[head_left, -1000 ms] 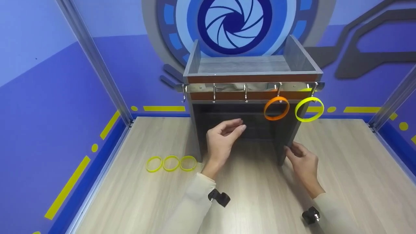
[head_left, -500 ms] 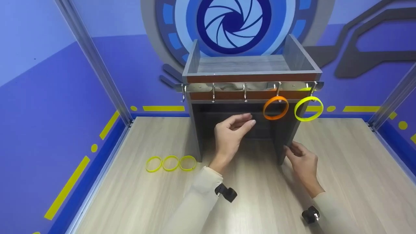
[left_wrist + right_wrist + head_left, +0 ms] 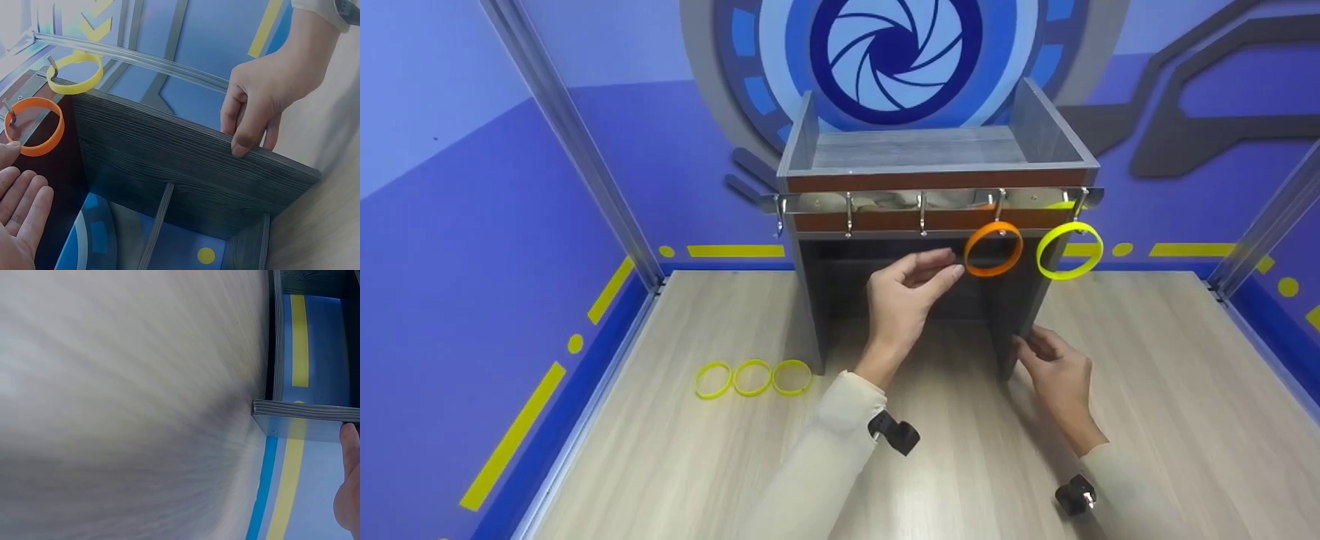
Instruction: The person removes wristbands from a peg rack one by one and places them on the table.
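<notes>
An orange wristband-like ring (image 3: 994, 274) hangs from a hook on the metal rail of a grey wooden shelf (image 3: 808, 315). To its right a yellow ring (image 3: 1070, 276) hangs on the end hook. My left hand (image 3: 901, 300) is raised at the orange ring's left side, its fingers loosely extended. In the left wrist view, the thumb tip is right at the orange ring's (image 3: 42, 149) lower edge, with the other fingers below it. My right hand (image 3: 1059, 375) pinches the front edge of the shelf's right side panel (image 3: 191, 140), thumb on the inner face.
Three yellow rings (image 3: 751, 395) lie in a row on the wooden table, left of the shelf. Three bare hooks (image 3: 922, 217) are on the rail's left and middle. Blue printed walls with metal posts (image 3: 577, 135) enclose the table.
My left hand has moved right and slightly up, from before the shelf's opening to the orange ring. The right hand keeps its hold on the side panel.
</notes>
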Demonstrator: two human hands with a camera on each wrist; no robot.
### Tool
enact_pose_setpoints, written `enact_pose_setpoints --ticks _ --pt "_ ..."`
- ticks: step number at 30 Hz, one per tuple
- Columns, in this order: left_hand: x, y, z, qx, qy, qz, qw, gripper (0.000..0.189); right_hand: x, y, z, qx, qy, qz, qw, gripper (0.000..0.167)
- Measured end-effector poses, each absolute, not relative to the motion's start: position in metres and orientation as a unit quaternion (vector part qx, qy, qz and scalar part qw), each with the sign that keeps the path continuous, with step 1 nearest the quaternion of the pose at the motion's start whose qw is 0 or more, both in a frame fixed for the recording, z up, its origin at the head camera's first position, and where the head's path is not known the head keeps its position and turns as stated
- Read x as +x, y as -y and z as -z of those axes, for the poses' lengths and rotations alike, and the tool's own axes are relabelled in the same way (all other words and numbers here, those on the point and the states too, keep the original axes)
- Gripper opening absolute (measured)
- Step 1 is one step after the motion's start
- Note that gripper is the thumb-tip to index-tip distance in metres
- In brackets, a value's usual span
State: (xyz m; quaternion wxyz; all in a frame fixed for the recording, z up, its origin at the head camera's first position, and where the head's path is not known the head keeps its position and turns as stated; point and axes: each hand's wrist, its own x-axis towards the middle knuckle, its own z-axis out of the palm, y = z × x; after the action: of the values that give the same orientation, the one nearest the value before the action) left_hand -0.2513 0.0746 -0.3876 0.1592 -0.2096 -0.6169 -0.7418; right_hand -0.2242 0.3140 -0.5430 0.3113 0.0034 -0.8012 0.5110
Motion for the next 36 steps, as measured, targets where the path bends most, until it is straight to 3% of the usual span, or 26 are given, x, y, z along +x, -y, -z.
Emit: enact_pose_setpoints --ticks 28,36 --pt "-0.253 -0.084 0.371 -0.229 0.615 0.738 0.157 0.02 -0.224 -0.312 0.545 -0.007 0.8 -0.516 0.305 0.024" --pt "-0.25 -0.087 0.362 -0.203 0.548 0.802 0.126 0.018 -0.223 -0.314 0.544 -0.013 0.811 -0.507 0.292 0.022"
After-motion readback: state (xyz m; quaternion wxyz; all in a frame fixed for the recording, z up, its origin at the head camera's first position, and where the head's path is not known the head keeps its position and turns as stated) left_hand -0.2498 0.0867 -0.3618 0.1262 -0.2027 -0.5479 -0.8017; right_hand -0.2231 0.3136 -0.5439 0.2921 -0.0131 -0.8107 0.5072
